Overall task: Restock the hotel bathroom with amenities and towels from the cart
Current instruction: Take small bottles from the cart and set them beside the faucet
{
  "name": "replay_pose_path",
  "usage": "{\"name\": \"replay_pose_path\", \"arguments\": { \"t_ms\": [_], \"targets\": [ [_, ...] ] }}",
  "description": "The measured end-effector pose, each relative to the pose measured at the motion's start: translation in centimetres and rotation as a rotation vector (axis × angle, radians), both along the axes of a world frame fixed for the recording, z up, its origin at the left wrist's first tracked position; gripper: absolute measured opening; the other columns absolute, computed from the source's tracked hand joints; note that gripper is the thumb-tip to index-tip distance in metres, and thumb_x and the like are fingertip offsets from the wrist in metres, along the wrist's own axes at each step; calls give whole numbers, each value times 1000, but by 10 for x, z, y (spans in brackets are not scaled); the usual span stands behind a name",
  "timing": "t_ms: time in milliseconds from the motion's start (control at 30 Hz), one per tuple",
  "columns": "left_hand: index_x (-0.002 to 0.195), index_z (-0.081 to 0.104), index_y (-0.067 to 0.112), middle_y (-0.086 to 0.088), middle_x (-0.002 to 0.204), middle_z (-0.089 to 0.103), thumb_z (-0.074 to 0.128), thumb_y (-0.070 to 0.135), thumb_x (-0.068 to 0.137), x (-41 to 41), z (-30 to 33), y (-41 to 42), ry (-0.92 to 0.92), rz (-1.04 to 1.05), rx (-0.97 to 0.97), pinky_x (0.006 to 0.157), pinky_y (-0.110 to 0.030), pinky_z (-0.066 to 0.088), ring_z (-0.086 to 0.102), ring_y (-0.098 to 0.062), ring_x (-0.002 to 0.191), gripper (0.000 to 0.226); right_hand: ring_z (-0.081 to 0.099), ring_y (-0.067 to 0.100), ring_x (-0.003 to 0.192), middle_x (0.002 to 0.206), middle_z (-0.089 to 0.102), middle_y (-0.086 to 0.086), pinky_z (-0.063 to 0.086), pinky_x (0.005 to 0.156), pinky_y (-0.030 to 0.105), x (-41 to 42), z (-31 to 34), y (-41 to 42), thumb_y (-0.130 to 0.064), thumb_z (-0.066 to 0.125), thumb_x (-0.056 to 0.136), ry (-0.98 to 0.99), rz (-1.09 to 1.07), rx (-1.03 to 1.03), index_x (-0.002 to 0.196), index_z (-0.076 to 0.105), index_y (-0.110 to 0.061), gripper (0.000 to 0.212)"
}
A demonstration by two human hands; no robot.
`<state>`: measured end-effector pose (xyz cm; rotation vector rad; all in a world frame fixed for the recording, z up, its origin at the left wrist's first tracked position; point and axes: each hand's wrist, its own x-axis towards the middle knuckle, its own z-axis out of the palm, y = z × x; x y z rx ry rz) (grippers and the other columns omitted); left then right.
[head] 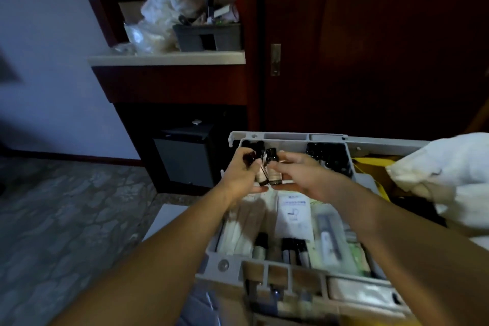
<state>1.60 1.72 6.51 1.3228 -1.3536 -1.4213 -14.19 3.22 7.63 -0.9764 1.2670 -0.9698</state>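
Dark wood walls and a patterned floor sit behind the grey cart tray [328, 137]. Over the far end of the tray, I see my left hand [242, 176] curled tight around small dark bottles [262, 176]. My right hand [304, 176] pinches another little bottle [274, 173] that touches them. More dark bottles [326, 155] stand in the tray's far right corner. White packets [293, 216] lie in the tray below my hands. White towels [449, 172] are piled just right of the tray.

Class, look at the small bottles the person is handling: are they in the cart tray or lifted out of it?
Lifted out. The small bottles are gripped between both hands, above the tray.
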Motion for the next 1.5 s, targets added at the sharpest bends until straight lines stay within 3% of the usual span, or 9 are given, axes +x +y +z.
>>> {"name": "replay_pose_path", "arguments": {
  "t_ms": [67,233,400,600,933,1133,1233,1333,1500],
  "targets": [
    [121,49,11,-22,115,64,57,16,100,7,10,19,132,13,47,72,-46,62,69,-33,104,23,73,19,94,107,75,9,60,74,33,1,10,20,-11,65,95,-37,18,9,112,67,-15,17],
    [116,64,0,-16,105,73,60,15,98,26,35,64,231,-74,110,73,-35,62,74,-23,90,23,72,26,103,116,72,14,62,77,33,-1,29,73,-8,60,98,-147,43,1,125,61,-7,26],
    [108,65,6,-14,106,73,65,-10,88,34,42,102,179,-175,64,79,-34,61,73,-24,95,25,72,26,100,114,72,17,61,79,37,2,37,117,10,57,93,-164,36,-17,122,61,-8,34],
    [115,61,7,-16,111,70,67,-16,83,40,53,138,130,-194,-16,78,-33,61,73,-24,94,40,71,28,103,113,71,17,62,77,37,10,48,153,23,55,87,-138,32,-67,123,59,-10,49],
    [111,66,8,-8,106,73,80,-4,77,47,68,216,63,-80,-125,72,-24,59,74,-16,91,38,76,23,88,102,72,13,62,72,29,19,65,210,18,73,77,-24,112,-127,113,62,-4,43],
    [105,65,10,-10,102,72,80,-4,77,52,65,278,70,36,-149,67,-23,59,73,-15,85,35,75,21,93,109,73,14,60,73,27,32,61,249,8,79,76,23,213,-121,118,62,-3,46],
    [105,60,9,-11,102,70,77,-8,78,66,60,308,86,99,-162,68,-26,61,71,-16,84,36,75,20,90,107,74,13,62,72,28,44,55,268,10,73,81,-4,249,-113,116,63,-4,39],
    [106,59,4,-12,95,69,74,-12,79,84,57,340,115,148,-161,69,-28,62,70,-17,79,35,73,27,99,110,74,15,62,77,35,58,52,288,16,62,87,-108,329,-75,115,63,-3,34],
    [122,56,-6,-25,110,68,73,-11,81,119,57,386,73,215,-150,69,-25,60,72,-21,85,45,73,28,97,110,73,18,63,76,35,89,57,317,18,56,90,-158,474,-17,117,61,-1,34]
  ]
}}
